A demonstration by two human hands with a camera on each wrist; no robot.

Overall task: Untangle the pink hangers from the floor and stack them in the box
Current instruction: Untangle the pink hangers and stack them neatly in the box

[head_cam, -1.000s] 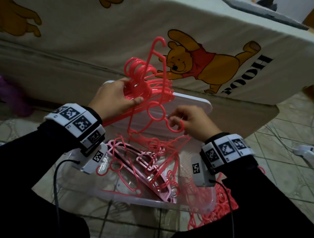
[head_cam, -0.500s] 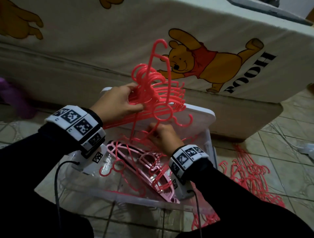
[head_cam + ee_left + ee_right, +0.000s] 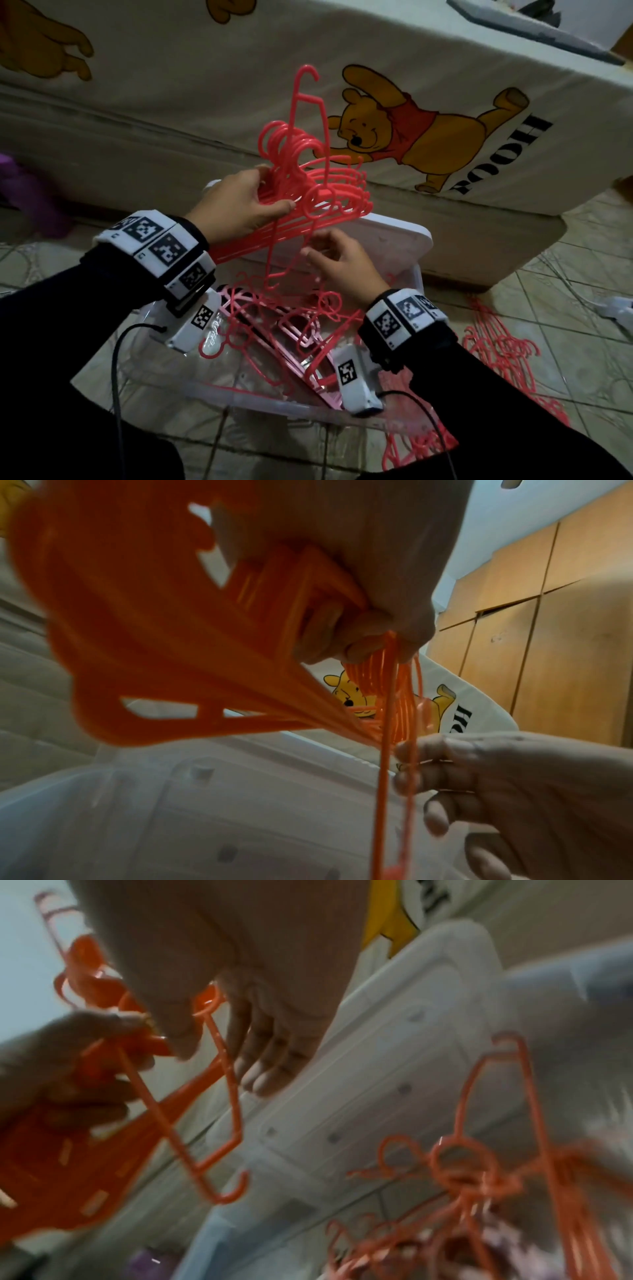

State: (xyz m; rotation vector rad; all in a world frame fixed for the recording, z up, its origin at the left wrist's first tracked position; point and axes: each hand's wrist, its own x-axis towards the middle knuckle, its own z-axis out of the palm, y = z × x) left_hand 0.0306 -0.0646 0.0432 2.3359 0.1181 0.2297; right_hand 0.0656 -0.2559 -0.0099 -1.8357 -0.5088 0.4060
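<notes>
Sorting hangers over the box (image 3: 416,284)

My left hand (image 3: 236,205) fingers grip the stacked pink hangers (image 3: 318,185); my right hand (image 3: 342,263) fingers hang loosely curled beside one dangling hanger (image 3: 274,253).

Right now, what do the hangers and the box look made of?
Hangers: thin moulded plastic, pink-red, slightly glossy; the slim rods and curled hooks look cast in one piece. Box: clear plastic, since the floor tiles show through its wall; its white lid looks like opaque plastic, smooth.
</notes>
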